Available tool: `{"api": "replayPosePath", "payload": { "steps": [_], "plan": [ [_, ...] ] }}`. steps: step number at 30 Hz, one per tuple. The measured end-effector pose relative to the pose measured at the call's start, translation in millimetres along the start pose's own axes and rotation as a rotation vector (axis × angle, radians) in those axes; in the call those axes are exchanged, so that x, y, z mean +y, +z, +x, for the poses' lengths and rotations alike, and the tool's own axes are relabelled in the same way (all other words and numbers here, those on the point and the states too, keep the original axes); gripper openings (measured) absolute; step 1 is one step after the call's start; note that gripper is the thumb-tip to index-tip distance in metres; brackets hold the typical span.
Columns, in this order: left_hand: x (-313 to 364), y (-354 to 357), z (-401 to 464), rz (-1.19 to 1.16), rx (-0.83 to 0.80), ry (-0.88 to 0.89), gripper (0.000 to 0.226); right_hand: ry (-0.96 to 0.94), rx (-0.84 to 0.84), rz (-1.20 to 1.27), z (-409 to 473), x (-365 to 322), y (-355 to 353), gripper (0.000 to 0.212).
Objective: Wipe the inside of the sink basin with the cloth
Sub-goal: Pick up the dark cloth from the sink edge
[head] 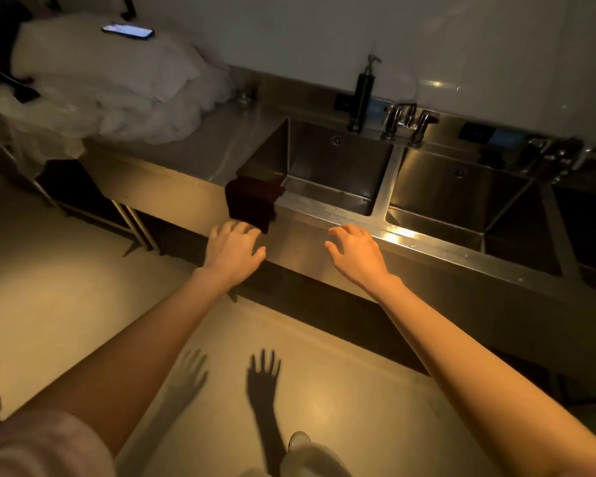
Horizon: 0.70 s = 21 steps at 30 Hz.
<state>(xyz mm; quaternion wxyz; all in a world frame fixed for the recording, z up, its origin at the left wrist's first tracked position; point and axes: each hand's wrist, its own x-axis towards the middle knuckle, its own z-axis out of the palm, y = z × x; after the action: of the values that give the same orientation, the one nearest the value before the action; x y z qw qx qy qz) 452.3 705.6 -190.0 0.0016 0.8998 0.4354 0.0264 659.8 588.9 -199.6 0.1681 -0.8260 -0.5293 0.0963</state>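
Note:
A dark cloth [252,201] hangs over the front left corner of the steel sink basin [338,166], draped down the counter's front. My left hand [233,251] is stretched out just below the cloth's lower edge, fingers apart, holding nothing. My right hand [355,251] hovers in front of the basin's front rim [327,210], fingers also spread and empty. The basin looks bare, with a drain opening on its back wall.
A second basin [461,197] lies to the right, and a third at the far right. Faucets [405,120] and a soap dispenser [362,98] stand behind the basins. A white heap of fabric [117,84] with a phone [128,31] on it covers the left counter.

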Motion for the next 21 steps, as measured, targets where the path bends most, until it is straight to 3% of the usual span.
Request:
{"api": "replayPosePath", "payload": {
  "steps": [13,21],
  "plan": [
    [-22.6,23.1,65.6,-0.011,-0.055,-0.069,0.047,-0.062,-0.095,-0.023,77.5,4.8,21.0,0.043],
    [-72.4,27.3,129.4,-0.023,-0.069,-0.05,0.048,-0.077,-0.108,-0.051,147.3,-22.6,38.4,0.042]
  ]
}}
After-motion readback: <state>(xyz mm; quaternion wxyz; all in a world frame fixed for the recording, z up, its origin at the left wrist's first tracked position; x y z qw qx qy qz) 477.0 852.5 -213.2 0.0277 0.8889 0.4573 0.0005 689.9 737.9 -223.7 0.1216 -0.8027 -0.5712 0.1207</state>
